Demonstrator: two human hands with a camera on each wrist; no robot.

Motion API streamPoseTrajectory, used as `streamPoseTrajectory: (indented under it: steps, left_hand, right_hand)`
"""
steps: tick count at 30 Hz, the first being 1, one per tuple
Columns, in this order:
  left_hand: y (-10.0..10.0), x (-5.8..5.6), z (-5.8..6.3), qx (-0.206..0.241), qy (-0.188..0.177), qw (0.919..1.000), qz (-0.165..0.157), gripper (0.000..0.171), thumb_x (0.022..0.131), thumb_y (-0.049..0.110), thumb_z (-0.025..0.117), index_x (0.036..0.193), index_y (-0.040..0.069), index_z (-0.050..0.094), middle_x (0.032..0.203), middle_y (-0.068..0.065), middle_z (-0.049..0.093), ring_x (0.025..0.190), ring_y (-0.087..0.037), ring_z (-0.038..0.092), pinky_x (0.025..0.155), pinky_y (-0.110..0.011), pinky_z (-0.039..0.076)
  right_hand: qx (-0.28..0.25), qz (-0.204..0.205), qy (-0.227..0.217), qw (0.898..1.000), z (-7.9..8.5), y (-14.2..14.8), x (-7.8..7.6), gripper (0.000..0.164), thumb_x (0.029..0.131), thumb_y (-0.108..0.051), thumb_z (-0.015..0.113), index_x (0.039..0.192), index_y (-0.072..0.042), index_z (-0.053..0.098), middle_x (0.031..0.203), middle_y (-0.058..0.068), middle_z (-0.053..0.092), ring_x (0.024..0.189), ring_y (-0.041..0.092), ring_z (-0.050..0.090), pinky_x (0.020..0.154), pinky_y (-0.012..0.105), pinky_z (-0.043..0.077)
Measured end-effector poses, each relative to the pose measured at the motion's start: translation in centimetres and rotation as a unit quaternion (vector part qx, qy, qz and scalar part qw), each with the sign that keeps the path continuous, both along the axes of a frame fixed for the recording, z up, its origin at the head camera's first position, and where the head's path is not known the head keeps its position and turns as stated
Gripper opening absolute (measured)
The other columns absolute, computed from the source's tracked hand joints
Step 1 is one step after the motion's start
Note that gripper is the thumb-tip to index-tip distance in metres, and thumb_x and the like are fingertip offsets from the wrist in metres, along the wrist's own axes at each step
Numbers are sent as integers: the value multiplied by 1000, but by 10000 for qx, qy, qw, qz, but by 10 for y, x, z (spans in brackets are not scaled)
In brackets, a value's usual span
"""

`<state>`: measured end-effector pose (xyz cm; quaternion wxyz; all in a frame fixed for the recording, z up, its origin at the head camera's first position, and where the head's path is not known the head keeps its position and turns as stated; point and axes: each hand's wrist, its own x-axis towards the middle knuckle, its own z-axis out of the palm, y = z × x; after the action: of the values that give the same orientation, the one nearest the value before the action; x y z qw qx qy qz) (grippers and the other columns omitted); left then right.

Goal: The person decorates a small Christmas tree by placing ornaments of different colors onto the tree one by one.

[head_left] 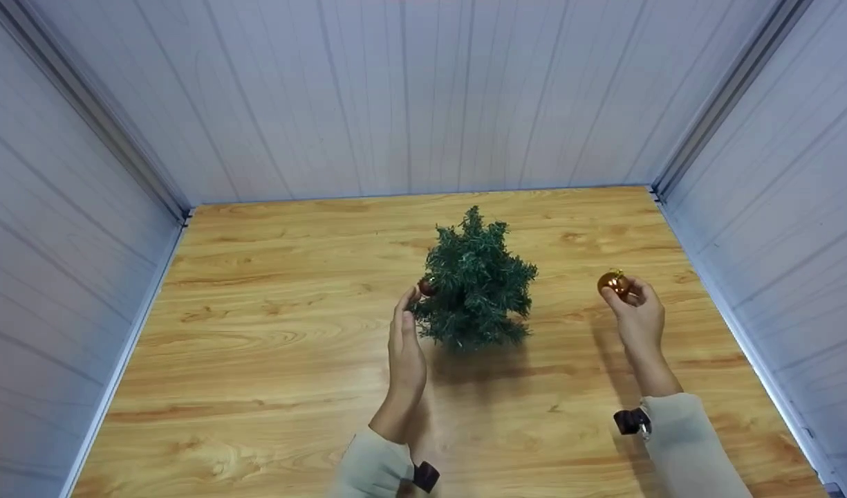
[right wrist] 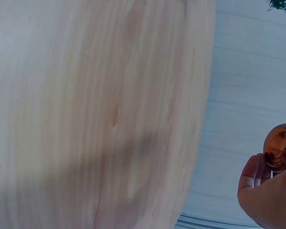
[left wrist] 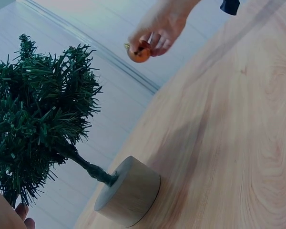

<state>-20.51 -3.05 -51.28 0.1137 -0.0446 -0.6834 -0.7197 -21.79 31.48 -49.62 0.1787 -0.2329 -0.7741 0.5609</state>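
A small artificial Christmas tree (head_left: pixel 475 277) stands upright near the middle of the table, on a round wooden base (left wrist: pixel 133 193). At its left side is my left hand (head_left: pixel 406 356), raised with fairly straight fingers; the fingertips are right at the branches and a dark reddish bauble (head_left: pixel 427 286) half hidden among them. My right hand (head_left: pixel 641 321), held up over the table to the right of the tree, pinches a shiny orange-gold bauble (head_left: pixel 612 283) between thumb and fingers. A yellowish loop (head_left: pixel 618 272) tops that bauble. In the right wrist view the same bauble (right wrist: pixel 279 145) shows at the right edge.
The wood-grain tabletop (head_left: pixel 271 332) is bounded by a pale panelled back wall (head_left: pixel 409 97) and side walls left (head_left: pixel 57 228) and right (head_left: pixel 796 207). Each wrist carries a dark device; the one by the left sleeve (head_left: pixel 425 476) sits near the front.
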Motion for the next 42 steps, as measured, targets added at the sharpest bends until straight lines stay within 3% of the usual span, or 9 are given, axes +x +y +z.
streamPoseTrajectory:
  steps: [9, 18, 26, 31, 42]
  left_hand:
    - [-2, -5, 3, -122, 16, 9999, 119, 46, 109, 30, 24, 148, 12, 42, 149, -9, 46, 144, -26, 33, 117, -52, 23]
    - [0, -6, 4, -160, 78, 9998, 114, 47, 109, 29, 25, 148, 8, 41, 149, -9, 45, 144, -27, 33, 117, -51, 24]
    - [1, -3, 0, -148, -64, 9998, 113, 47, 109, 31, 25, 149, 12, 41, 151, -8, 43, 145, -28, 31, 117, -52, 22]
    - [1, -3, 0, -142, -69, 9999, 49, 47, 109, 32, 24, 149, 14, 41, 152, -8, 41, 145, -28, 30, 117, -53, 23]
    - [-4, -5, -1, -246, -22, 9995, 197, 47, 109, 31, 25, 147, 9, 44, 148, -8, 46, 141, -27, 36, 115, -50, 27]
  right_hand:
    - [117, 47, 409, 9991, 9, -15, 7, 47, 92, -21, 71, 131, -1, 54, 113, 0, 57, 98, 6, 53, 79, 9, 45]
    - [-350, 170, 767, 9963, 17, -29, 22, 43, 91, -12, 70, 129, 0, 54, 116, 0, 55, 104, 5, 55, 82, 8, 46]
    - [-699, 312, 884, 9931, 20, -43, 37, 44, 91, -7, 69, 130, 3, 52, 115, 0, 55, 105, 6, 55, 84, 8, 46]
    - [-640, 410, 933, 9927, 21, -48, 43, 42, 91, -7, 69, 129, 2, 53, 118, 3, 53, 107, 9, 54, 84, 8, 46]
    - [-806, 405, 850, 9923, 27, -64, 52, 48, 91, -3, 68, 134, 5, 50, 129, 14, 51, 111, 6, 53, 88, 7, 44]
